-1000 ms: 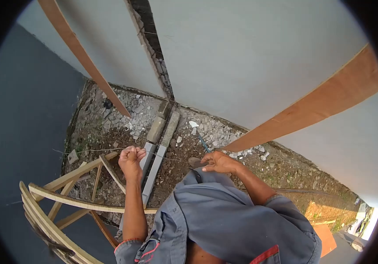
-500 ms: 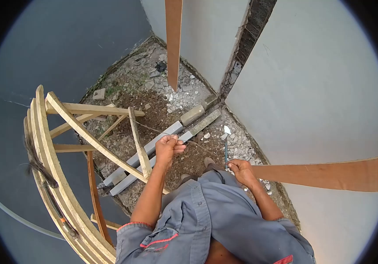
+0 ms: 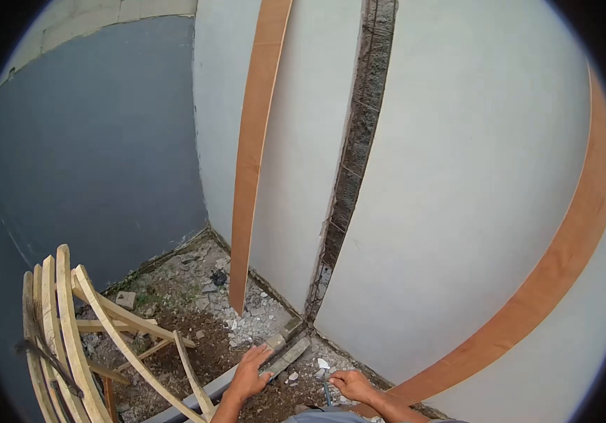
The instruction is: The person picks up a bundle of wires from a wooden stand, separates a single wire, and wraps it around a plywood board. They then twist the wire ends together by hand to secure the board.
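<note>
My left hand [image 3: 248, 374] is low in the middle of the view, its fingers stretched out over the concrete posts [image 3: 285, 358] on the ground. I see nothing held in it, though its palm side is hidden. To its right my right hand [image 3: 351, 385] is closed, thumb and fingers pinched on a thin blue-grey rod [image 3: 327, 393]. The rod points up and its lower end runs out of clear sight. No wire can be made out between the hands.
A frame of wooden battens [image 3: 70, 331] stands on the left. A brown board [image 3: 252, 176] leans on the white wall [image 3: 472, 176]; another brown board [image 3: 507, 331] curves along the right. An open channel with rebar [image 3: 356, 155] splits the wall. Rubble [image 3: 260, 321] covers the corner ground.
The view has tilted up towards the walls, so the hands sit lower in it. My left hand, earlier pinching a thin wire, has spread its fingers. My right hand still holds the rod.
</note>
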`<state>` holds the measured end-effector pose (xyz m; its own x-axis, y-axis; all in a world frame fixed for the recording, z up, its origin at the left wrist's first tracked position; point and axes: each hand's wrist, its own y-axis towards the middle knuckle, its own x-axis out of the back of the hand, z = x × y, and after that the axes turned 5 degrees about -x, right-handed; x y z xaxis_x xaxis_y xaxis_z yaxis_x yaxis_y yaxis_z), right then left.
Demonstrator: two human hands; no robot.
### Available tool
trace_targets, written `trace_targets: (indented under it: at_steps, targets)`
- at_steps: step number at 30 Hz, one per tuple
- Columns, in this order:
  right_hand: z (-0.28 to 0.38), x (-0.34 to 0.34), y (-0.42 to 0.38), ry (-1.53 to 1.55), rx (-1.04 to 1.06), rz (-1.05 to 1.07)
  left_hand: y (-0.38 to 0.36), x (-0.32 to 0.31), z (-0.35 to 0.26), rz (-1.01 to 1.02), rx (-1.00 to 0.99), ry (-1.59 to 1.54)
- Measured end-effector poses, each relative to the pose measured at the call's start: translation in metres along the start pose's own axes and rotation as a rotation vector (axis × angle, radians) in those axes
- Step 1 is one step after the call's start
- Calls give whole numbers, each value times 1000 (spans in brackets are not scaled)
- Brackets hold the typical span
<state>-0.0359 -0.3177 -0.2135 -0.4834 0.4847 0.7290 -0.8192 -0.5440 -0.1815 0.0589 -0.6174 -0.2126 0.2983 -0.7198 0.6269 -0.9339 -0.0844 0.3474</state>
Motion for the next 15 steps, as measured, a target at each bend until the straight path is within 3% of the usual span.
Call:
trace_targets:
  at_steps: [2,5,7,9,10,12,14,15]
  targets:
    - [14,9,-4,13,9,-40,0,-18,-5,62,-91,131]
    - [39,36,-3,-68,63,6,9,-34,-3,208,-8,-60]
    - [43,53,-4,-87,45,-49,15,-30,-25,219,-7,-112]
    - [42,72,-7,-116,79,-122,18,-36,-27,151,146,-380]
    - [47,90,-8,-76,205,-235,22,-52,-1,157,116,-383]
    - [76,144,-23,85,410,-362,30,-88,62,364,305,-543]
    - [123,201,-55,368,620,-352,35,-83,45,298,237,-513]
    - [145,222,-73,527,753,-317,38,-75,23,169,260,-515]
